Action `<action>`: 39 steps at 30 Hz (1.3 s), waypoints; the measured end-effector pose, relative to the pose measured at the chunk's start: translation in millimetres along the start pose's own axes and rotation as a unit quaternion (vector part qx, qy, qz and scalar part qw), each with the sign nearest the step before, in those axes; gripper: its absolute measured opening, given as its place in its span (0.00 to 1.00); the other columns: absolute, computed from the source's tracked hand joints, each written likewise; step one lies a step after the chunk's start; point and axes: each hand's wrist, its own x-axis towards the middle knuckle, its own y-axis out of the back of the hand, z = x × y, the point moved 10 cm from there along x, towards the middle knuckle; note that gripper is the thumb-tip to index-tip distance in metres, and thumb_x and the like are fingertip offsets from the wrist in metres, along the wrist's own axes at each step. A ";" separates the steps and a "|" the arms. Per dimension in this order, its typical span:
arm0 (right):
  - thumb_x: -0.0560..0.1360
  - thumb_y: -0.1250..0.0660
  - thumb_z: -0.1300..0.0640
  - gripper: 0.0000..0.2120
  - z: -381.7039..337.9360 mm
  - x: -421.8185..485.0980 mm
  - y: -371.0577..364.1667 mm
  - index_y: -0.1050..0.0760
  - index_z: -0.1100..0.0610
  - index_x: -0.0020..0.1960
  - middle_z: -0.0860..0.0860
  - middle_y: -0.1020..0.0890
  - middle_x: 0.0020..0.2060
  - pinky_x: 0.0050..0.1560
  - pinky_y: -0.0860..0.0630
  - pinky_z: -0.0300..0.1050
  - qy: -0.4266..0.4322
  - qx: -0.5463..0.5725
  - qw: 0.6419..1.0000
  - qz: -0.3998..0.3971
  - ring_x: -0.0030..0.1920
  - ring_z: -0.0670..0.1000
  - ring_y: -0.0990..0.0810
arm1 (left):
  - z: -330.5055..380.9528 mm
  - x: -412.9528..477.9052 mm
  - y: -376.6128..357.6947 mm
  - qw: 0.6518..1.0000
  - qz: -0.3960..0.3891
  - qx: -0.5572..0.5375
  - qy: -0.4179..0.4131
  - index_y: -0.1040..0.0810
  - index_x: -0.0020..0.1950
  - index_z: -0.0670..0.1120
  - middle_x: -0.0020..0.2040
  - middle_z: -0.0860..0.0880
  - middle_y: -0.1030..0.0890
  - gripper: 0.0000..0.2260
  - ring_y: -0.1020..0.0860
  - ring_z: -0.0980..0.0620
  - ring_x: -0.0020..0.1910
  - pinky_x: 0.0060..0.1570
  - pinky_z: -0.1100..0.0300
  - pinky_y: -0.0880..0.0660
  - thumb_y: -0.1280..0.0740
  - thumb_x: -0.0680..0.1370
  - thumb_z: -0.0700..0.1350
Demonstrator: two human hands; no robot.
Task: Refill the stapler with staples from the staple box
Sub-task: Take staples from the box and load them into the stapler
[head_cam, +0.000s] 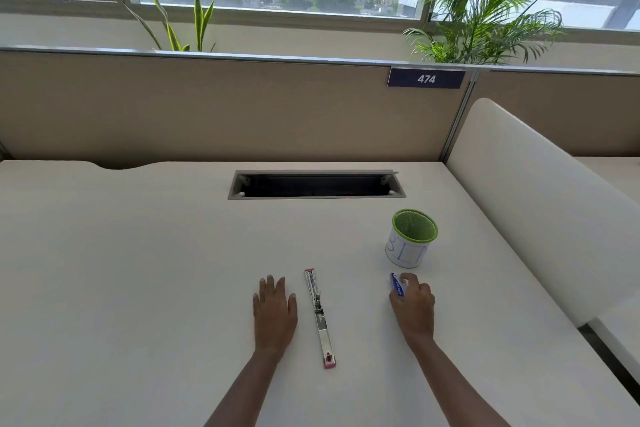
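The stapler (319,317) lies swung open in one long line on the bench (138,270), running from the near edge toward the far edge. To its right, the right grip (414,308) curls round the blue staple box (397,284), seemingly pinching it, though the fingers hide much of the box. The left grip (274,312) rests flat with its fingers straight, just left of the stapler. A green mesh cup (412,239) stands just beyond the box.

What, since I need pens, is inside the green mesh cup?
Only green mesh inner wall shows in the pen cup, nothing above the rim; the near wall hides its bottom.
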 end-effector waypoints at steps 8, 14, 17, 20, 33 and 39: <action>0.71 0.32 0.62 0.18 -90.4 -31.4 -0.5 0.29 0.59 0.60 0.60 0.23 0.50 0.49 0.22 0.53 0.121 0.119 0.985 -0.009 0.50 0.58 0.24 | 44.6 4.0 49.9 0.917 0.082 -0.391 -0.020 0.27 0.64 0.44 0.62 0.43 0.25 0.13 0.24 0.49 0.55 0.55 0.63 0.30 0.41 0.80 0.40; 0.72 0.31 0.58 0.16 -144.5 -54.5 1.0 0.29 0.56 0.59 0.55 0.22 0.48 0.42 0.27 0.34 0.205 0.155 0.966 -0.018 0.48 0.51 0.23 | 77.7 -0.4 29.3 0.727 -0.119 -0.676 0.029 0.27 0.61 0.45 0.46 0.48 0.16 0.11 0.16 0.53 0.39 0.35 0.67 0.21 0.44 0.81 0.44; 0.73 0.32 0.57 0.15 -157.5 -62.5 2.8 0.28 0.57 0.58 0.55 0.22 0.48 0.44 0.26 0.35 0.238 0.143 0.961 -0.015 0.50 0.52 0.24 | 80.0 -4.1 27.8 0.635 -0.148 -0.758 0.030 0.28 0.62 0.44 0.44 0.50 0.15 0.12 0.16 0.56 0.38 0.34 0.64 0.20 0.45 0.82 0.43; 0.73 0.32 0.56 0.15 -163.8 -67.8 2.6 0.28 0.57 0.59 0.55 0.21 0.49 0.48 0.26 0.39 0.263 0.123 0.957 -0.021 0.51 0.52 0.25 | 75.3 -4.5 27.0 0.592 -0.149 -0.792 0.029 0.29 0.63 0.47 0.47 0.48 0.17 0.11 0.16 0.55 0.39 0.35 0.64 0.20 0.45 0.81 0.43; 0.75 0.34 0.56 0.10 -172.9 -94.5 2.4 0.26 0.58 0.55 0.53 0.22 0.49 0.38 0.34 0.26 0.311 0.128 0.941 -0.044 0.43 0.45 0.26 | 62.0 -0.6 6.6 0.473 -0.158 -0.860 0.107 0.26 0.42 0.42 0.29 0.49 0.20 0.16 0.20 0.56 0.28 0.29 0.65 0.22 0.45 0.81 0.50; 0.74 0.34 0.63 0.07 -176.7 -106.6 7.5 0.24 0.61 0.52 0.56 0.21 0.47 0.44 0.25 0.36 0.353 0.101 0.930 -0.034 0.45 0.52 0.21 | 62.2 -5.3 9.0 0.418 -0.145 -0.887 0.131 0.28 0.39 0.43 0.26 0.49 0.21 0.15 0.20 0.56 0.25 0.27 0.66 0.22 0.45 0.81 0.48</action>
